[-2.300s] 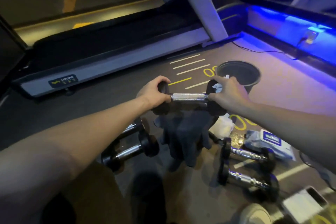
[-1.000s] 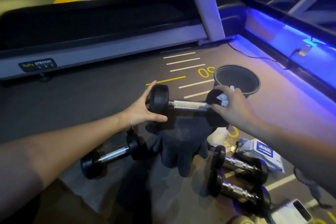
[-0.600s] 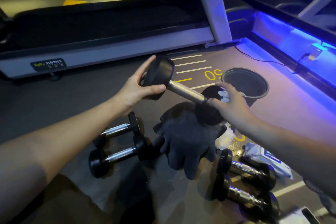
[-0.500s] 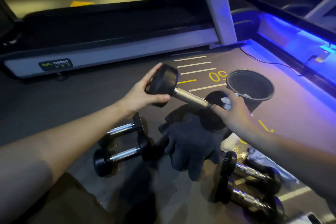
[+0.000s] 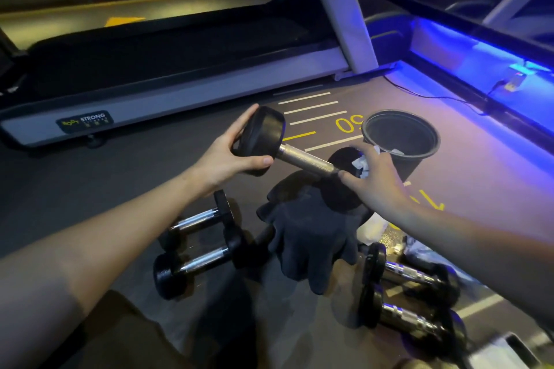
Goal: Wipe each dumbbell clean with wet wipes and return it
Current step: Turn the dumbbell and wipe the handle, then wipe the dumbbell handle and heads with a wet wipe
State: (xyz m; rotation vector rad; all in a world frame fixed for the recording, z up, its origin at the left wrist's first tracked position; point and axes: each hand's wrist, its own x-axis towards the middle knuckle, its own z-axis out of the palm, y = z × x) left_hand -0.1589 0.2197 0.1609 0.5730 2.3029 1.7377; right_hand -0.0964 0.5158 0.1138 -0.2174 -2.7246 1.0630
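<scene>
A black dumbbell (image 5: 305, 160) with a knurled steel handle is held tilted above the floor, left end higher. My left hand (image 5: 223, 159) grips its left head between fingers and thumb. My right hand (image 5: 373, 183) presses a crumpled white wet wipe (image 5: 361, 163) against the lower right head. Two dumbbells (image 5: 198, 244) lie on the floor at the left, two more dumbbells (image 5: 410, 296) at the lower right.
A dark glove or cloth (image 5: 308, 237) lies under the held dumbbell. A black bucket (image 5: 400, 136) with a used wipe inside stands at the right. A wipes pack (image 5: 425, 252) is partly hidden by my right arm. A treadmill (image 5: 168, 69) runs along the back.
The held dumbbell went from level to tilted, its left end raised by my left hand. My right hand stays with the wipe on the right head.
</scene>
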